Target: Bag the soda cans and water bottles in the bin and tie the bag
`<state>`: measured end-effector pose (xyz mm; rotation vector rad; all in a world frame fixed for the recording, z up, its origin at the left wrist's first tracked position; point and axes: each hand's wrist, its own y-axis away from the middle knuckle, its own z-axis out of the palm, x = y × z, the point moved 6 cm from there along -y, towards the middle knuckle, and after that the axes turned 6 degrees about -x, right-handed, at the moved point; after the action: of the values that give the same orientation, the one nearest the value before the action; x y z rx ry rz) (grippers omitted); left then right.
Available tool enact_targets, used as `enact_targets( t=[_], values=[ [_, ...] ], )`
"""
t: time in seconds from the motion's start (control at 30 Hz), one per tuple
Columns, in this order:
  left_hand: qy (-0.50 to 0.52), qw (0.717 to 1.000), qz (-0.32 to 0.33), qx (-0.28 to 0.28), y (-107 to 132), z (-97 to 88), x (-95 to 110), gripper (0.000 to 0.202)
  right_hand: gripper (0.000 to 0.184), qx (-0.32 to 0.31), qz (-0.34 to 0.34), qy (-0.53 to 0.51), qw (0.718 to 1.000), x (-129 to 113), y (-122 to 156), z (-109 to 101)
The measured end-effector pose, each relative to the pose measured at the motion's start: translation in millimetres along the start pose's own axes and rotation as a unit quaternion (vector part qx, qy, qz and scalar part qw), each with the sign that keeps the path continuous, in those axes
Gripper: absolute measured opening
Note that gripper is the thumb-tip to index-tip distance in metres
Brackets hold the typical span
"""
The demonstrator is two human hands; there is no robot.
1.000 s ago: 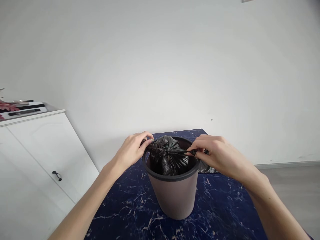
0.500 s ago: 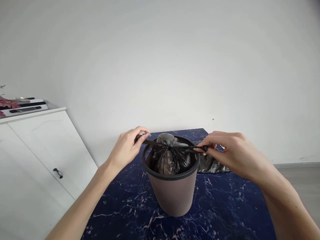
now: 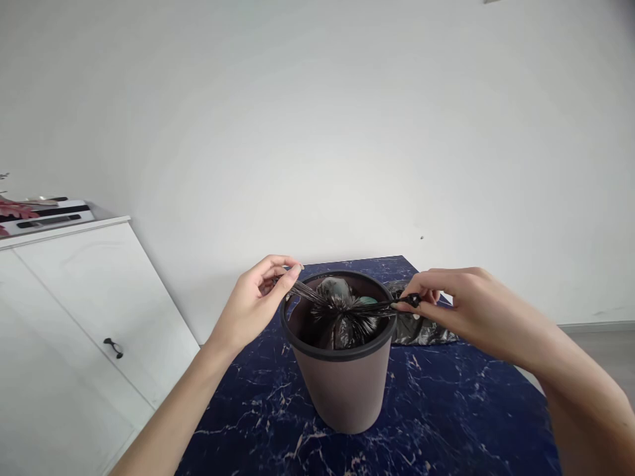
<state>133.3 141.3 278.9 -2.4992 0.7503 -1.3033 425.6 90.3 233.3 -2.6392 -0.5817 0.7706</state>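
A black plastic garbage bag (image 3: pixel 342 330) sits inside a brownish-grey trash can (image 3: pixel 344 390) with a dark rim. The bag's top is drawn together at a gathered knot in the middle, with two twisted ends stretching out to the sides. My left hand (image 3: pixel 262 291) pinches the left end above the can's left rim. Over the right rim, my right hand (image 3: pixel 446 291) grips the other end between thumb and fingers, and a crumpled tip sticks out of the pinch. Something greenish shows through the bag near the knot.
The can stands on a dark blue marble-patterned table (image 3: pixel 436 410). Another black plastic bag (image 3: pixel 421 327) lies flat behind it on the right, partly behind my right hand. A white cabinet (image 3: pixel 74 317) stands at left, and a pale wall (image 3: pixel 317 132) rises behind.
The bag's gathered top has sunk lower into the can. My left hand has turned slightly and its end of the bag looks more spread. My right hand has barely shifted.
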Motion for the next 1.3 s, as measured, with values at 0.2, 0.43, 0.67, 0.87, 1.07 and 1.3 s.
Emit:
enact_targets(
  t=[0.2, 0.43, 0.67, 0.87, 1.07, 1.3],
  values=[
    [0.043, 0.999, 0.032, -0.002, -6.2, 12.4, 31.0, 0.027, 0.032, 0.059, -0.081, -0.037, 0.994, -49.5, -2.6, 9.9],
    [0.060, 0.995, 0.080, 0.006, -18.3, 25.1, 62.7, 0.022, 0.016, 0.104, -0.071, -0.010, 0.992, -74.2, -13.9, 31.3],
    [0.076, 0.989, 0.119, 0.038, -19.8, 14.7, 87.0, 0.018, 0.026, 0.136, -0.009, -0.003, 0.991, -79.7, -21.9, 23.0],
    [0.087, 0.985, 0.141, 0.051, -14.8, 2.2, 95.9, 0.017, 0.008, 0.068, 0.008, 0.122, 0.990, -105.8, -43.6, 14.8],
    [0.109, 0.979, 0.152, 0.082, -1.2, -14.5, 96.0, 0.024, 0.009, 0.115, -0.014, 0.178, 0.977, -116.5, -52.0, 8.2],
    [0.163, 0.955, 0.124, 0.213, 42.8, -30.2, 56.1, 0.039, 0.015, 0.330, -0.043, 0.047, 0.942, -112.4, -38.5, -59.5]
  ],
)
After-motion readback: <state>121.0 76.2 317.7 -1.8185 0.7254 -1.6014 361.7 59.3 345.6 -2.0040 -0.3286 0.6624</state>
